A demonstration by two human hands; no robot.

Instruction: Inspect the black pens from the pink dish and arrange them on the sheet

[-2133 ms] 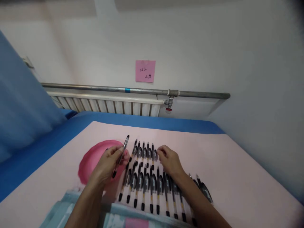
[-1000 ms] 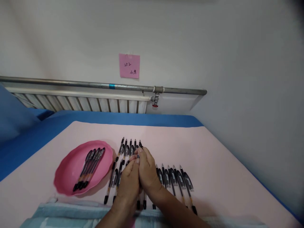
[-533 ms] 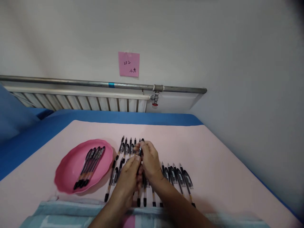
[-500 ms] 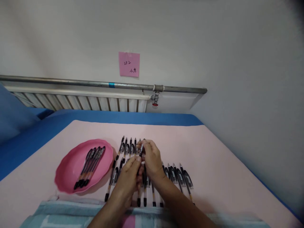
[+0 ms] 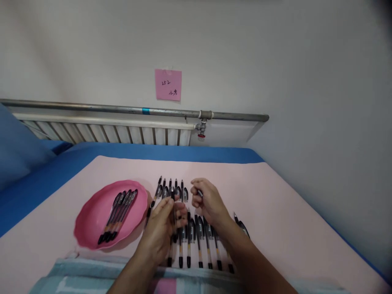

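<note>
My left hand (image 5: 161, 224) is closed round an uncapped pen (image 5: 173, 195), which stands nearly upright with its tip up. To its right, my right hand (image 5: 211, 202) is raised with curled fingers on a small dark pen cap (image 5: 200, 192), mostly hidden by the fingers. Beneath and in front of both hands, uncapped pens (image 5: 199, 247) lie in rows on the pink sheet, tips away from me, with loose caps (image 5: 192, 230) beside them. My left hand and both forearms cover part of these rows.
On the left stands a pink scalloped dish (image 5: 87, 224) with several capped pens (image 5: 118, 216) in it. A light blue cloth (image 5: 82, 273) lies along the near edge. Beyond the table are a radiator (image 5: 122, 132), a metal pipe (image 5: 171, 112) and a pink note (image 5: 168, 85) on the wall.
My hands were together on the pen; now they are apart. The right hand has moved right with the cap, off the pen, while the left hand keeps the pen and has shifted slightly left.
</note>
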